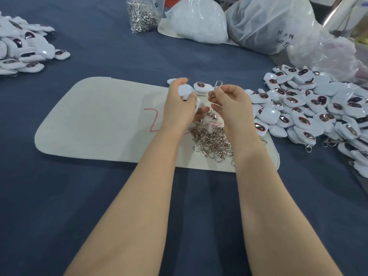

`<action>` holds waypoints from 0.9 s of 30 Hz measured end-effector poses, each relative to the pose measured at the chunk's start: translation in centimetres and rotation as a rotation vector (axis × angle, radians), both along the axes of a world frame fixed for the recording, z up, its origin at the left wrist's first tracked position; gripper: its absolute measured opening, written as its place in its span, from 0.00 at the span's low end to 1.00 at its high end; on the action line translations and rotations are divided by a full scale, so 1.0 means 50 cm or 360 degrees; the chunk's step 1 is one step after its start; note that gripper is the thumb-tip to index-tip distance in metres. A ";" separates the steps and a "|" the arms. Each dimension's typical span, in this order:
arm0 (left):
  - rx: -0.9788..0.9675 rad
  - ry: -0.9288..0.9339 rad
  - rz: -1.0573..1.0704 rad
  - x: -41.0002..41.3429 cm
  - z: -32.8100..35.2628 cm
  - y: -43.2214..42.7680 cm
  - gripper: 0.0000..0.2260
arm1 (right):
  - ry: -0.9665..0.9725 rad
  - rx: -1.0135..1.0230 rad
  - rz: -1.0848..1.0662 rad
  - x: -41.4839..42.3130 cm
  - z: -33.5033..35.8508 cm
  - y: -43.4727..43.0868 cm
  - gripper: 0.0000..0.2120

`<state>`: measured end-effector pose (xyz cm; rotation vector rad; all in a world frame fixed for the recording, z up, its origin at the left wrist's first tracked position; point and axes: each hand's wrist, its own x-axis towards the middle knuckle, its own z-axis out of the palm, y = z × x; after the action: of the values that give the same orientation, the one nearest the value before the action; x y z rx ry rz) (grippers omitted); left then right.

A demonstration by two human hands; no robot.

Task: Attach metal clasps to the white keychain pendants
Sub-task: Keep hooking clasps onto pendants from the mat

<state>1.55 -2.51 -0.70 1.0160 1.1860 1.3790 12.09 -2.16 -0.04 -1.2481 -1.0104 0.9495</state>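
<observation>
Currently the left hand (180, 100) grips a white pendant (185, 90), fingers curled round it. The right hand (229, 104) pinches a metal clasp (216, 87) between thumb and forefinger, hook end up, just right of that pendant. I cannot tell whether clasp and pendant touch.

Pose: hands close together with a narrow gap between them, both forearms stretched forward over the white mat (99, 120).

A second pendant (202, 87), dark oval upward, lies just beyond the gap between the hands. The loose clasp heap (213, 142) sits on the mat under the right wrist. A large pendant pile (308, 108) lies right of the right hand, and a smaller pile (23, 48) lies well left of the left hand. A clear bag of clasps (143, 14) stands well beyond both hands.

Writing: a red Z-like stroke (152, 120) on the mat, partly hidden by the left hand. There is dark handwriting on the translucent bag (282, 36) beyond the right hand. I read "96"; the rest is illegible.
</observation>
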 end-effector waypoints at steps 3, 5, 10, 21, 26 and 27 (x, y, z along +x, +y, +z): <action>0.0154 0.0475 -0.0031 0.004 -0.003 0.001 0.06 | -0.0088 0.0081 -0.0061 0.003 0.002 -0.002 0.07; 0.0234 0.0704 -0.0033 0.008 -0.006 0.003 0.03 | -0.0060 0.0126 -0.0029 0.004 0.003 -0.004 0.10; 0.0289 0.0820 -0.0001 0.015 -0.018 0.009 0.07 | -0.0092 0.0193 0.0049 -0.004 0.006 -0.006 0.13; 0.0248 0.0901 0.0106 0.009 -0.012 0.008 0.07 | -0.0066 0.0134 0.0068 -0.009 0.005 -0.005 0.10; 0.0249 0.0913 0.0252 0.001 -0.013 0.010 0.05 | -0.0366 -0.0044 -0.0022 -0.015 -0.007 0.001 0.06; 0.0253 0.0926 0.0270 0.000 -0.014 0.011 0.05 | -0.0506 -0.0041 -0.0050 -0.015 -0.010 0.001 0.06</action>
<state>1.57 -1.96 -1.38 1.5242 1.6326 1.3651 11.34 -2.10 -0.53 -1.4622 -1.2236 0.7552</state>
